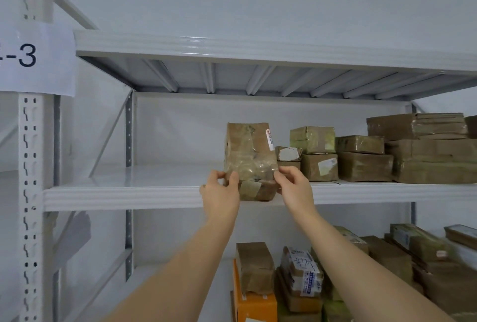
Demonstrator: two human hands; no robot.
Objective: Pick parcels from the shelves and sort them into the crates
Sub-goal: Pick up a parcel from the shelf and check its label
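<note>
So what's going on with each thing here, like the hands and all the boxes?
Left hand: grips the tall parcel's lower left edge.
Right hand: pinches its lower right edge.
Tall parcel: upright, tape-wrapped, at the middle shelf's front edge.
Middle shelf: bare on the left, brown parcels stacked on the right.
Lower shelf parcels: piled up, untouched.
Orange box: under a brown parcel.
Shelf label: stuck on the post.

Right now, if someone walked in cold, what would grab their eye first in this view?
First, the tall taped brown parcel at the front edge of the middle shelf, gripped low down by the left hand and right hand. Next, the stacked brown parcels along that shelf's right side. Then the paper label ending in "-3" on the upright at far left, and the orange box on the shelf below.
</note>
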